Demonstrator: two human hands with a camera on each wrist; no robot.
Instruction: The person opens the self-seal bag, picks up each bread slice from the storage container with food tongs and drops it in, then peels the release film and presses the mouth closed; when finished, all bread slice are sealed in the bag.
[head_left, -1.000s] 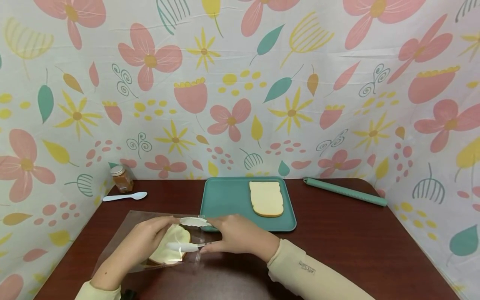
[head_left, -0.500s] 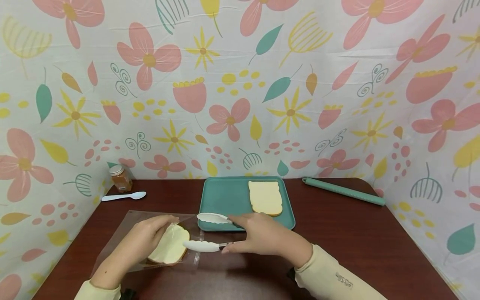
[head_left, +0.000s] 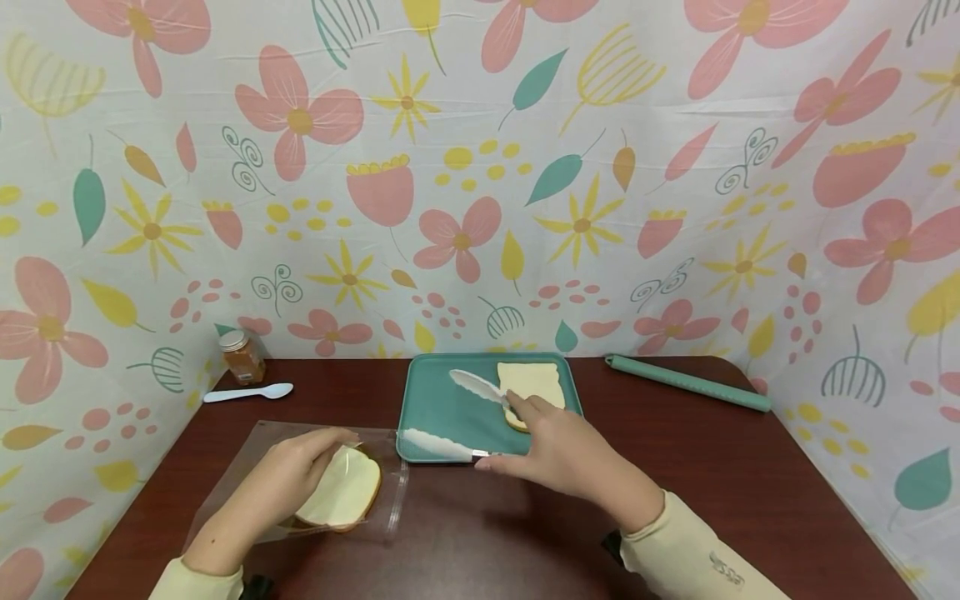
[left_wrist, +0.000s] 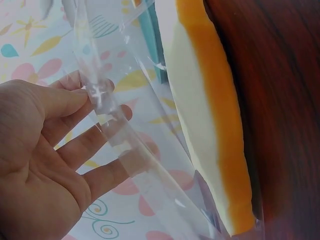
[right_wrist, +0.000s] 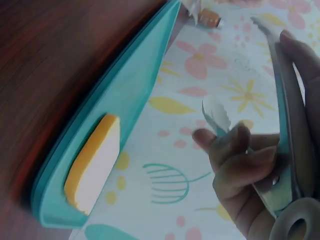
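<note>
My left hand (head_left: 281,479) pinches the open edge of a clear zip bag (left_wrist: 115,125) between thumb and fingertips and holds it lifted. Inside the bag lies a slice of bread (head_left: 348,487) with an orange crust. My right hand (head_left: 566,446) grips a pair of tongs (head_left: 435,444) with white scalloped tips. Their arms are spread apart, with nothing between the tips. The tongs hang over a teal tray (head_left: 442,400). On the tray's right side rests a second bread slice (head_left: 528,382), partly covered by my right fingers in the head view.
At the back left stands a small jar (head_left: 242,358) with a pale lid, and a light blue spoon (head_left: 251,392) lies in front of it. A long green ridged rod (head_left: 690,383) lies at the back right. A flower-patterned cloth (head_left: 461,242) walls the table in.
My right hand has drawn the tongs rightward out of the bag's mouth and over the tray, their arms spread. The bagged bread stays in place, and my left hand keeps its hold.
</note>
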